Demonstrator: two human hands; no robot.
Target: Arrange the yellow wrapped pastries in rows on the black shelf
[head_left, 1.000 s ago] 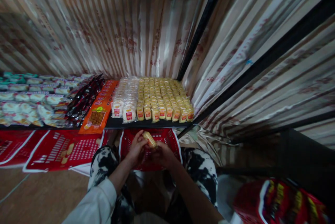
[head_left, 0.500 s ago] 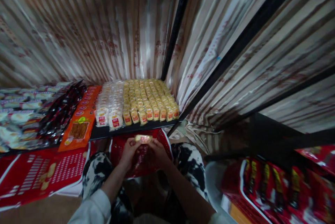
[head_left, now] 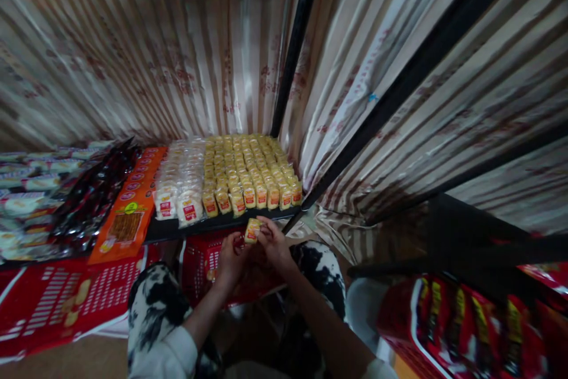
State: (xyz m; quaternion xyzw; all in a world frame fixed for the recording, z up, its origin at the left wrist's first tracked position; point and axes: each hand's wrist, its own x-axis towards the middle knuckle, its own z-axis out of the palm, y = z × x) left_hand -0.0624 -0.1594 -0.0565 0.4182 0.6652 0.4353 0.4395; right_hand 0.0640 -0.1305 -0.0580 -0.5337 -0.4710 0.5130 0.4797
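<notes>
A small packaged snack (head_left: 252,230) in a yellowish wrapper with a red and orange label is gripped between the fingers of my right hand (head_left: 276,244), just in front of the shelf edge. My left hand (head_left: 229,258) is close by on the left, its fingers loosely curved and apart from the packet, with nothing visible in them. Behind the hands, rows of similar yellow packets (head_left: 248,169) stand on a black shelf (head_left: 166,230). White-wrapped packets (head_left: 180,184) line up to their left. Under my hands lies a red printed bag (head_left: 199,266), partly hidden by my arms.
An orange snack pack (head_left: 126,213), dark shiny packets (head_left: 91,196) and white packets (head_left: 33,190) fill the shelf's left side. A black pole (head_left: 350,154) slants down beside the shelf's right end. Red packages (head_left: 470,326) sit at lower right. Striped curtains (head_left: 199,60) hang behind.
The packet was held level between both hands; now it is turned more upright in the right hand, and the left hand has come off it. The view has shifted slightly.
</notes>
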